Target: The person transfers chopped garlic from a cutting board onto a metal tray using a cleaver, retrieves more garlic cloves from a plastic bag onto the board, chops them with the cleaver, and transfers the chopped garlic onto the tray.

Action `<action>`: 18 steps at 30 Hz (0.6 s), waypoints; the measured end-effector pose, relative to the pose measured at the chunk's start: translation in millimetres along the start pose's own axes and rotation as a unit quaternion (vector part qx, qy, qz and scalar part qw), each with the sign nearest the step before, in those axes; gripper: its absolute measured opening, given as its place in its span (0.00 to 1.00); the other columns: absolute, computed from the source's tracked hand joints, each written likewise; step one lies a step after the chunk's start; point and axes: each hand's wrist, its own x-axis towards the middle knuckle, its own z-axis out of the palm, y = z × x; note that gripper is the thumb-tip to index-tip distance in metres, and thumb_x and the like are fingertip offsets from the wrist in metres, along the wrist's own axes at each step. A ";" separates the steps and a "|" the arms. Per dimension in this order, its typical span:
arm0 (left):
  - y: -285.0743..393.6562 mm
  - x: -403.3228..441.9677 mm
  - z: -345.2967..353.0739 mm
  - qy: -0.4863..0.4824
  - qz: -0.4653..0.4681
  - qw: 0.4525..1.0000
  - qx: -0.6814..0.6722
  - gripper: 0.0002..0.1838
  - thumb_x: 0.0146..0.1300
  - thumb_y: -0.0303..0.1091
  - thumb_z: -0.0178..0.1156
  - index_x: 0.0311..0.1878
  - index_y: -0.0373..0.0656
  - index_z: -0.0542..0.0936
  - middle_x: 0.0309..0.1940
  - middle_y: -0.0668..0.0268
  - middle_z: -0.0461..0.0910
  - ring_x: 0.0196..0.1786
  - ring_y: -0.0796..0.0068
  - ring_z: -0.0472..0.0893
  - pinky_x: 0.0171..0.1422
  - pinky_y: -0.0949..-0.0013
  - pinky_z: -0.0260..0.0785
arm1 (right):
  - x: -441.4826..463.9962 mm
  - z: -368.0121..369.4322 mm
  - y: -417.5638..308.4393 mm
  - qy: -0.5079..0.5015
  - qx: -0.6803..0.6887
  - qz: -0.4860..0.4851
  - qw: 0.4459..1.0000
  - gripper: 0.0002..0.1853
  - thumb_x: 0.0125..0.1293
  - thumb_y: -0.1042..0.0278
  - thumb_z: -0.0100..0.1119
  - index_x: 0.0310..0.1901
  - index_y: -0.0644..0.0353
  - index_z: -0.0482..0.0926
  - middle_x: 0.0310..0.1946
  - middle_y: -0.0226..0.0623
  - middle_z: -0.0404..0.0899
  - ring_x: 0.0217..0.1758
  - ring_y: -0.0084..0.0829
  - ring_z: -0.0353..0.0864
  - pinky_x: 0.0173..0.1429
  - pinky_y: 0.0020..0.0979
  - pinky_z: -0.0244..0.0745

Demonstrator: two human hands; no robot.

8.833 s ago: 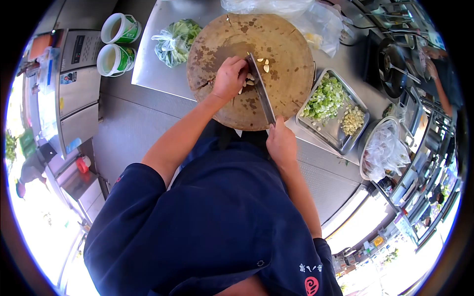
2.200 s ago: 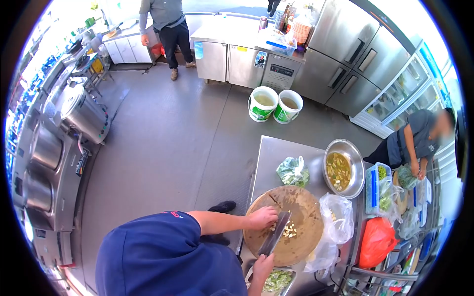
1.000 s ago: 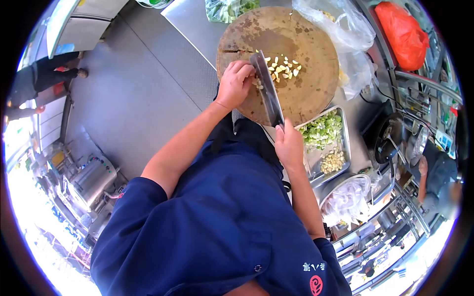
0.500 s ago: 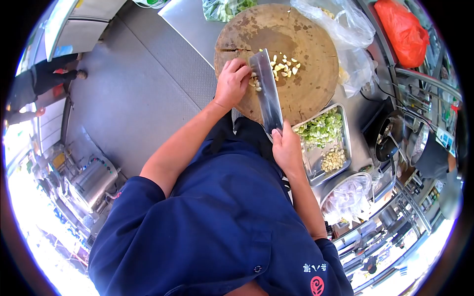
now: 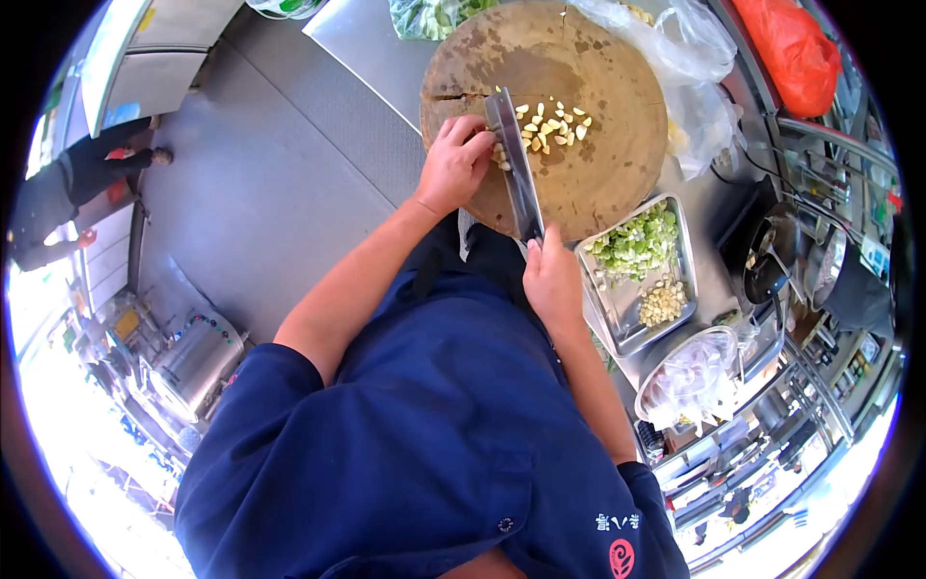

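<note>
A round wooden chopping block point(image 5: 617, 145) carries several pale cut pieces point(image 5: 552, 127), probably garlic, to the right of a cleaver point(image 5: 517, 169). My right hand point(image 5: 554, 275) is closed round the cleaver's handle at the block's near edge. On the blade's left side, my left hand point(image 5: 457, 166) has its fingers curled onto a few pale pieces point(image 5: 501, 156), partly hidden under the fingertips. The blade stands close beside those fingers, its spine tilted up. A metal tray point(image 5: 629, 333) right of the block holds chopped greens point(image 5: 637, 241) and a pile of chopped pale bits point(image 5: 663, 302).
Clear plastic bags point(image 5: 699, 116) and a red bag point(image 5: 796, 58) lie beyond the block. A bagged green vegetable point(image 5: 434, 14) is at its upper left. A bowl with plastic point(image 5: 690, 381) and a black pan point(image 5: 764, 275) are right. Another person point(image 5: 53, 193) stands far left.
The cleaver blade, showing its broad side half a second ago, now stands more upright. My left hand stays beside it on the pieces. The view has shifted slightly.
</note>
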 end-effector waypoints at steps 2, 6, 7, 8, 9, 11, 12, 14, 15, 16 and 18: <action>-2.5 1.6 0.6 0.000 -0.005 1.000 0.002 0.12 0.61 0.22 0.67 0.48 0.42 0.84 0.52 0.56 0.80 0.55 0.47 0.79 0.59 0.51 0.76 | -2.9 -14.0 -3.2 0.007 0.002 -0.003 1.000 0.09 0.78 0.69 0.57 0.50 0.64 0.71 0.26 0.57 0.82 0.32 0.63 0.84 0.36 0.59 0.74; -3.9 3.0 0.6 -0.009 -0.001 1.000 0.000 0.12 0.61 0.21 0.67 0.48 0.42 0.84 0.52 0.56 0.80 0.55 0.47 0.79 0.59 0.51 0.76 | -14.6 -27.8 -18.5 -0.015 0.027 0.018 0.999 0.08 0.78 0.70 0.57 0.49 0.64 0.72 0.27 0.59 0.82 0.34 0.64 0.84 0.38 0.59 0.74; -3.6 3.1 1.1 -0.006 -0.008 1.000 0.001 0.12 0.60 0.21 0.68 0.47 0.42 0.85 0.52 0.57 0.81 0.56 0.48 0.80 0.60 0.51 0.77 | -15.3 -23.9 -17.8 -0.015 0.027 0.021 0.999 0.08 0.78 0.70 0.57 0.49 0.64 0.72 0.27 0.59 0.82 0.34 0.64 0.84 0.38 0.59 0.74; -3.1 2.3 0.7 -0.003 -0.014 1.000 0.002 0.12 0.59 0.21 0.68 0.47 0.42 0.86 0.52 0.58 0.81 0.58 0.49 0.80 0.61 0.51 0.78 | -16.0 -16.2 -16.3 -0.016 0.038 0.032 0.999 0.08 0.78 0.70 0.57 0.49 0.65 0.72 0.27 0.59 0.82 0.34 0.64 0.84 0.38 0.59 0.74; -3.2 1.3 1.4 -0.006 -0.013 1.000 0.001 0.12 0.59 0.21 0.68 0.47 0.42 0.86 0.52 0.58 0.81 0.58 0.49 0.80 0.61 0.51 0.78 | -15.9 -10.4 -15.6 -0.018 0.048 0.043 0.998 0.08 0.78 0.70 0.57 0.49 0.65 0.72 0.28 0.60 0.83 0.35 0.64 0.84 0.39 0.59 0.75; -5.7 2.0 0.5 -0.010 -0.007 1.000 -0.003 0.12 0.59 0.21 0.68 0.47 0.42 0.86 0.52 0.58 0.81 0.57 0.49 0.80 0.61 0.51 0.78 | -13.2 -2.4 -15.7 -0.004 0.046 0.033 0.998 0.08 0.78 0.70 0.57 0.50 0.65 0.72 0.28 0.60 0.83 0.35 0.64 0.84 0.39 0.59 0.75; -6.7 2.4 -0.4 -0.012 -0.006 1.000 -0.003 0.12 0.59 0.21 0.68 0.47 0.42 0.86 0.52 0.58 0.81 0.57 0.49 0.80 0.61 0.51 0.78 | -12.0 1.4 -16.1 0.008 0.042 0.024 0.999 0.09 0.78 0.70 0.58 0.50 0.65 0.72 0.29 0.60 0.83 0.35 0.65 0.84 0.39 0.59 0.75; -6.9 2.3 -0.1 -0.004 0.008 1.000 -0.014 0.12 0.61 0.20 0.66 0.48 0.41 0.85 0.52 0.57 0.81 0.56 0.48 0.79 0.59 0.51 0.77 | -8.5 12.0 -12.5 0.009 0.039 0.033 0.999 0.09 0.78 0.70 0.58 0.51 0.66 0.73 0.29 0.60 0.83 0.35 0.65 0.84 0.39 0.59 0.75; -7.9 3.2 -0.3 -0.004 0.009 1.000 -0.014 0.12 0.61 0.20 0.66 0.48 0.41 0.85 0.52 0.57 0.81 0.56 0.48 0.79 0.59 0.51 0.77 | -5.8 16.1 -10.6 0.010 0.035 0.039 0.999 0.10 0.78 0.70 0.58 0.51 0.66 0.73 0.29 0.60 0.83 0.36 0.64 0.85 0.39 0.58 0.76; -9.6 4.4 -1.2 -0.005 0.013 1.000 -0.017 0.12 0.61 0.20 0.66 0.48 0.41 0.84 0.53 0.57 0.81 0.55 0.48 0.80 0.59 0.52 0.77 | -3.2 16.8 -7.7 0.010 0.036 0.039 0.999 0.10 0.78 0.70 0.58 0.51 0.66 0.73 0.29 0.60 0.83 0.36 0.64 0.85 0.39 0.58 0.76; -9.1 1.0 -2.8 -0.006 0.014 1.000 -0.023 0.12 0.62 0.20 0.66 0.48 0.40 0.84 0.53 0.57 0.81 0.55 0.47 0.80 0.59 0.52 0.77 | -2.6 8.8 -2.2 0.035 0.083 0.001 0.996 0.10 0.77 0.69 0.59 0.52 0.65 0.74 0.29 0.59 0.84 0.36 0.63 0.85 0.40 0.57 0.76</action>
